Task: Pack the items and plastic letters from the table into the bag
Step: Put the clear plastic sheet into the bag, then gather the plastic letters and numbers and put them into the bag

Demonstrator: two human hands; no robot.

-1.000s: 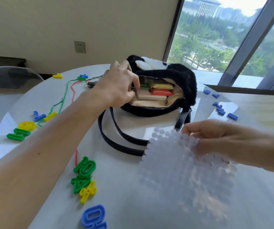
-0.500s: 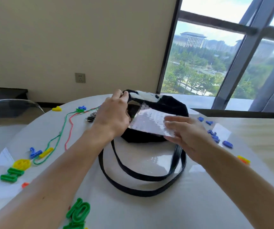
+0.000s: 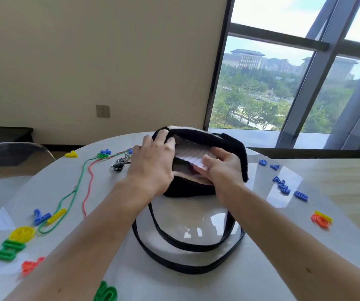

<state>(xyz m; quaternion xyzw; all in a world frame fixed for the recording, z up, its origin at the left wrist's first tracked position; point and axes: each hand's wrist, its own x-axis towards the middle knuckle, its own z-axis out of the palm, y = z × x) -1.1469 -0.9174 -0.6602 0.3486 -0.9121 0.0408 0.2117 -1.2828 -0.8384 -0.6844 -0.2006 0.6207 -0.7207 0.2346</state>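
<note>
A black fuzzy bag point(image 3: 233, 148) lies open at the middle of the white round table point(image 3: 192, 285), its black straps point(image 3: 185, 246) looped toward me. My left hand point(image 3: 153, 161) grips the bag's near-left rim and holds the mouth apart. My right hand point(image 3: 222, 168) pinches a translucent studded white sheet point(image 3: 189, 154) that sits partly inside the opening. Plastic letters lie scattered: blue ones point(image 3: 283, 184) to the right, green ones point(image 3: 7, 250) and a yellow one point(image 3: 21, 233) at the left.
Red and green cords point(image 3: 83, 181) trail across the left side, with a metal keychain point(image 3: 120, 162) near the bag. An orange letter point(image 3: 320, 221) lies at the right, another orange one point(image 3: 30, 266) lower left. A clear chair point(image 3: 11, 153) stands behind the table's left edge.
My right hand carried the studded sheet from the near table up to the bag and pushed it partly into the opening. My left hand stayed on the bag's rim.
</note>
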